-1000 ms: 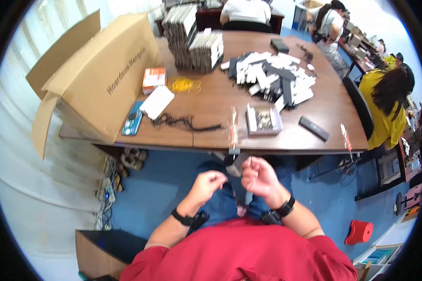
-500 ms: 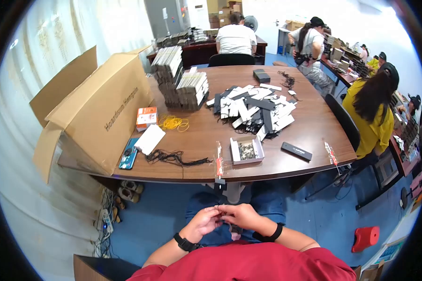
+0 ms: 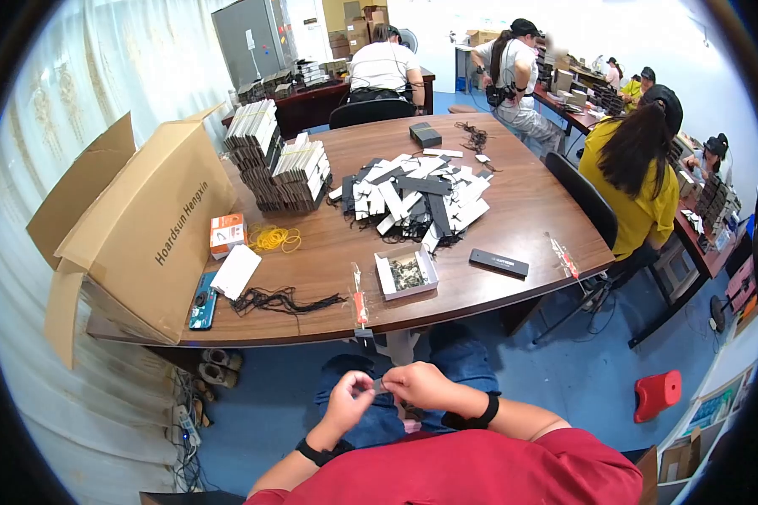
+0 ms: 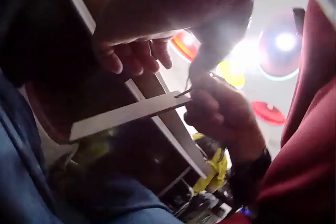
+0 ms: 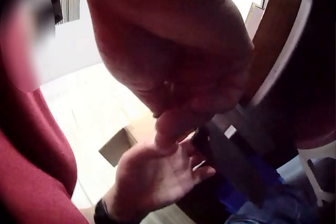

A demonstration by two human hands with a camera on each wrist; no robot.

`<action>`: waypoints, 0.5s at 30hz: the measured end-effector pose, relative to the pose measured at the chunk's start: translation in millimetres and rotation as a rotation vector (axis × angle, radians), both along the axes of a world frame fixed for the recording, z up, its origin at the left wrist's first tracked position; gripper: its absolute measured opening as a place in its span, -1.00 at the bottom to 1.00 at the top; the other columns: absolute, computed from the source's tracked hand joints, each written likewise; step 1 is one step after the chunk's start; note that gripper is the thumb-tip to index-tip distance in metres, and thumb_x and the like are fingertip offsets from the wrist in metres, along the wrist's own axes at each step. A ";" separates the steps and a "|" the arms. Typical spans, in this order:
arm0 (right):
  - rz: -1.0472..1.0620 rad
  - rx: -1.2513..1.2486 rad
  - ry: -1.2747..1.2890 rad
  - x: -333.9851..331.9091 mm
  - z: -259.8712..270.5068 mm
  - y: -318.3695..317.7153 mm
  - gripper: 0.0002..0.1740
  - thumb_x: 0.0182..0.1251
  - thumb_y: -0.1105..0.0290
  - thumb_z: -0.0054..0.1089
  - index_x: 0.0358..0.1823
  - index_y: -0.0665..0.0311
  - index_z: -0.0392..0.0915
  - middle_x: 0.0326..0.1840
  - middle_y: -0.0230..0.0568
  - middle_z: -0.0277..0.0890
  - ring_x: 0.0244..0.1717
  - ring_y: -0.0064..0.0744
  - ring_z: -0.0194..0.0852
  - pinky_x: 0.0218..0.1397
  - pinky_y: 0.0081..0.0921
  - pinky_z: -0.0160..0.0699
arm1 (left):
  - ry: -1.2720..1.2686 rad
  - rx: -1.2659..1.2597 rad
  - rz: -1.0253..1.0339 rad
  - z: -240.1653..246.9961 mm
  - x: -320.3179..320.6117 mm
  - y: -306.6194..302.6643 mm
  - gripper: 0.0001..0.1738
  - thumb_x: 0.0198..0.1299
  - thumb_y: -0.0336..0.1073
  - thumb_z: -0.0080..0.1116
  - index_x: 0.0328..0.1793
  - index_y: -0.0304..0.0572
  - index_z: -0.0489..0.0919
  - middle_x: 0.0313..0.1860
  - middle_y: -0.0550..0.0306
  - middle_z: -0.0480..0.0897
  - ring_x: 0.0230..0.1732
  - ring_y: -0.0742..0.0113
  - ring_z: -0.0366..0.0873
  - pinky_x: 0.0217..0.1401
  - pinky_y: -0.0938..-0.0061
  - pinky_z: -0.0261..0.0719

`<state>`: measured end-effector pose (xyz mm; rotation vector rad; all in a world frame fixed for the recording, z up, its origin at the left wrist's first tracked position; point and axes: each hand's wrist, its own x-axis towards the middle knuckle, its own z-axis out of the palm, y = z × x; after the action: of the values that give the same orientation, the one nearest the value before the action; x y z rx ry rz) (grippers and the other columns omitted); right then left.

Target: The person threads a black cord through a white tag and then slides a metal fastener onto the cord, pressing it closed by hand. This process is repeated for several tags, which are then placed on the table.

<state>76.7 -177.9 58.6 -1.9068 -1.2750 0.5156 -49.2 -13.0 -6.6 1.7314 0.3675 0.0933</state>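
Observation:
In the head view my left hand (image 3: 348,402) and right hand (image 3: 421,385) meet above my lap, in front of the table edge. The left wrist view shows a pale flat strip (image 4: 126,115) whose end my right hand (image 4: 226,108) pinches, a thin dark cord (image 4: 184,92) at that end. There my left hand (image 4: 173,8) is above the strip, fingers bent loosely and thumb near the cord. In the right wrist view my left hand (image 5: 157,176) shows its palm, below my right hand (image 5: 173,45); the strip (image 5: 236,158) looks dark.
On the table (image 3: 312,244) are a heap of black and white strips (image 3: 417,198), stacked bundles (image 3: 261,156), an open small box (image 3: 407,271), black cords (image 3: 282,300) and yellow bands (image 3: 274,238). A large carton (image 3: 160,227) stands left. Several people sit or stand beyond.
My hands were apart a second ago and have come together. The head view has tilted up and turned, so the table appears lower and farther left.

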 end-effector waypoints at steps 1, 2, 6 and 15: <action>0.105 -0.024 0.136 3.8 10.6 -3.0 -0.82 0.33 0.32 0.07 -0.27 0.22 0.62 -0.55 -0.25 0.60 -0.56 -0.37 0.59 -0.48 -0.42 0.53 | -0.290 0.559 -0.038 28.9 3.3 -8.5 -0.53 -0.02 -0.52 0.23 0.09 -0.23 0.45 -0.02 0.10 0.48 0.08 0.17 0.47 0.20 0.37 0.39; 0.209 -0.046 0.274 5.0 15.1 -4.2 -0.81 0.33 0.31 0.07 -0.28 0.23 0.62 -0.55 -0.27 0.60 -0.58 -0.39 0.58 -0.49 -0.42 0.52 | -0.414 0.651 -0.090 43.5 7.8 -15.2 -0.46 -0.05 -0.51 0.25 0.14 -0.24 0.42 0.11 0.08 0.43 0.06 0.29 0.45 0.15 0.39 0.43; 0.070 -0.057 0.514 2.8 29.0 -3.2 -0.83 0.30 0.36 0.12 -0.28 0.29 0.64 -0.55 -0.29 0.55 -0.57 -0.45 0.53 -0.49 -0.47 0.51 | -0.089 -0.217 -0.362 13.5 8.1 -19.6 -0.60 0.17 -0.42 0.18 0.15 -0.26 0.44 -0.08 0.16 0.60 -0.05 0.43 0.52 0.02 0.52 0.47; -0.258 0.020 -0.511 23.2 17.9 -22.4 -0.84 0.19 0.28 0.21 -0.43 0.19 0.61 -0.48 -0.18 0.57 -0.41 -0.16 0.60 -0.37 -0.28 0.56 | 0.003 0.011 -0.456 27.2 5.6 -29.5 -0.60 0.38 -0.14 -0.08 0.18 -0.27 0.46 -0.23 0.23 0.47 -0.20 0.49 0.39 -0.09 0.53 0.41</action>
<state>99.9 -200.3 76.5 -2.2268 -1.3001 -0.1300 -43.6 -42.5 20.5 1.7863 -0.0313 -0.2380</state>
